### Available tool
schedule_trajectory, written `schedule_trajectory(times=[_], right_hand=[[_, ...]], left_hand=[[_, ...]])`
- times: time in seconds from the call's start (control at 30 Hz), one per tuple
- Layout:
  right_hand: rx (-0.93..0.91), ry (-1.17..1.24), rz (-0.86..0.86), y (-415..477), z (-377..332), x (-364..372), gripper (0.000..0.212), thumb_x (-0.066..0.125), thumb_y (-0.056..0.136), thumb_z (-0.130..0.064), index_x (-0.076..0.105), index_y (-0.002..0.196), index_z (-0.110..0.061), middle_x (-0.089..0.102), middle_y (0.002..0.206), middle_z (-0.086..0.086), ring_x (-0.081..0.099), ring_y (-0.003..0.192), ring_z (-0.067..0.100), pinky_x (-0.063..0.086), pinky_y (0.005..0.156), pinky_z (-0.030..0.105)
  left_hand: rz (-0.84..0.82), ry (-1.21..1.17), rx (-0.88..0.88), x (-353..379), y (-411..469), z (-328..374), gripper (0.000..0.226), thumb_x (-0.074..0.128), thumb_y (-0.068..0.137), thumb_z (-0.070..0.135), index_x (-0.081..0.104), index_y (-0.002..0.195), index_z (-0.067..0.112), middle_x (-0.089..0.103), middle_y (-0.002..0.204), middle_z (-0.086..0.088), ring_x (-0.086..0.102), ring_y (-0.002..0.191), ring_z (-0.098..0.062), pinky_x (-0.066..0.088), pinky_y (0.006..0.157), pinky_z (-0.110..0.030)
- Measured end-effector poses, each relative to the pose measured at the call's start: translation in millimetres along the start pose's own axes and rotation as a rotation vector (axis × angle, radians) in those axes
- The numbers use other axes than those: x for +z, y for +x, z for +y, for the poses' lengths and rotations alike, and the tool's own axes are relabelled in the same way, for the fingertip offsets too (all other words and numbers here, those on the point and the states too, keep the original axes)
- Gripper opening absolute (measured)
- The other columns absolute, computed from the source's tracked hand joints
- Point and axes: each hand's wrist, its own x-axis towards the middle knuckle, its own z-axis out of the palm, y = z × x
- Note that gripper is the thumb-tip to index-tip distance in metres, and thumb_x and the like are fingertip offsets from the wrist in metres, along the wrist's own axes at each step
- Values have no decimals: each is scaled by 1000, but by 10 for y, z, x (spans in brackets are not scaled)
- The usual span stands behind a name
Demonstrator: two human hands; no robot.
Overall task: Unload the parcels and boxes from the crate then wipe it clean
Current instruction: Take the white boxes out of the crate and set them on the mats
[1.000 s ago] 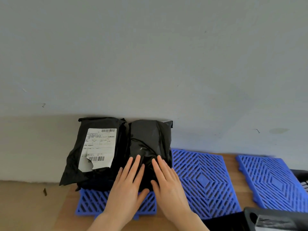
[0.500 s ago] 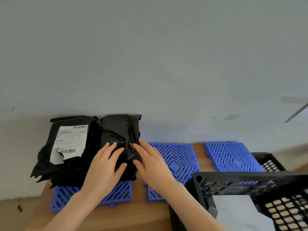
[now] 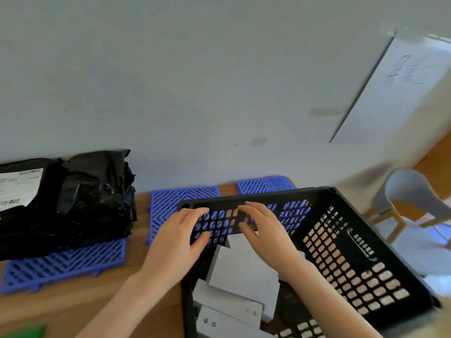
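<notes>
Poised over the crate (image 3: 292, 194): left hand (image 3: 180, 240) and right hand (image 3: 264, 234), fingers loosely bent, holding nothing (some blur); white boxes (image 3: 244, 272) inside, black parcels (image 3: 92, 196) left of it; could topple the slanted stack by grabbing one corner

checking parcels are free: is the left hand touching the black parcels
Apart: head view shows left hand at the crate, blue mat between it and black parcels.

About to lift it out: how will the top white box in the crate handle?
The top white box probably stays stiff: flat faces, crisp edges. It lies askew on other boxes, so it may slide when nudged. Weight cannot be judged.
</notes>
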Motion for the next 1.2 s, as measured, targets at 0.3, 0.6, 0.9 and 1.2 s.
schedule_trajectory(times=[0.3,0.6,0.9,1.2], right_hand=[[189,-49,-313,-537,857,88,67,63,87,-42,29,145,-36,25,153,-5,27,139,21,33,110,38],[364,-26,-654,-489,1048,509,92,68,83,-41,4,149,-42,13,155,9,38,132,34,46,98,43],[359,105,-661,-481,1131,652,87,71,82,-33,15,149,-34,30,144,3,47,121,26,50,90,33],[374,169,-212,-531,1072,299,81,76,74,-33,33,142,-37,33,140,-11,44,115,13,50,80,24]], left_hand=[[-505,275,-86,924,-85,482,90,68,86,41,9,155,33,25,151,2,31,137,-21,39,106,-37],[-704,396,-360,1310,-22,262,99,71,85,33,0,154,35,-1,160,-15,42,130,-37,46,100,-39],[-777,355,-410,1389,-15,215,101,67,87,29,-9,153,36,38,136,-18,55,110,-31,48,90,-35],[-397,144,-277,1010,-74,432,114,78,77,33,-7,153,40,42,134,-1,54,105,-13,46,89,-27]])
